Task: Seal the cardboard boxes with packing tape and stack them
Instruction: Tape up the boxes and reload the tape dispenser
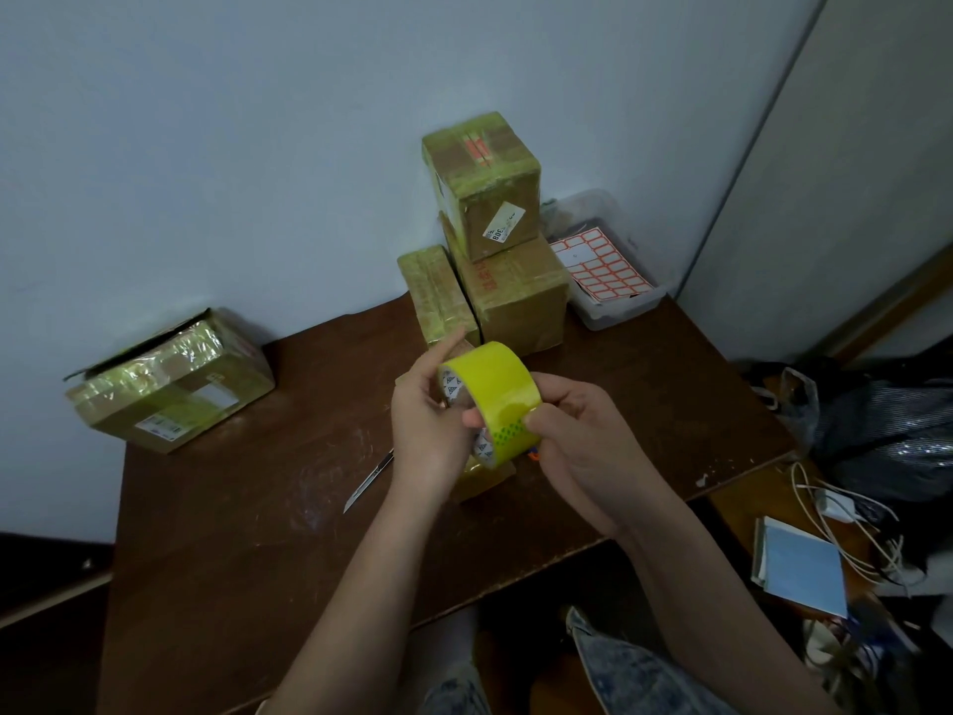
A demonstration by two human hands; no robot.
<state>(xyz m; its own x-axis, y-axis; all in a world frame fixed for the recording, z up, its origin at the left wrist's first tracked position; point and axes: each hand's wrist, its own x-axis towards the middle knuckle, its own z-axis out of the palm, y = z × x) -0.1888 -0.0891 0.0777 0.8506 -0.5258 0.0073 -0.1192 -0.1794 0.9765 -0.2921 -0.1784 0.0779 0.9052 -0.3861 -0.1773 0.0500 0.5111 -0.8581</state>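
Low in the frame, two bare forearms reach up over the dark brown worktop (216,534). At centre, both hands hold a yellow roll of packing tape (490,384) above the worktop. The left hand (428,420) has its grip curled round the roll's left side, forefinger raised along its edge. The right hand (582,441) grips the lower right of the roll, thumb pressed on the tape's outer face. Under the hands lies a small box (482,479), mostly hidden. Left of it a utility knife (368,479) rests on the worktop. Farther, at the left edge, sits a taped box with one flap raised (170,379). Against the wall at upper centre two taped boxes are stacked (495,224), a third (436,296) touching their left side. A clear tub with label sheets (608,270) sits just right.
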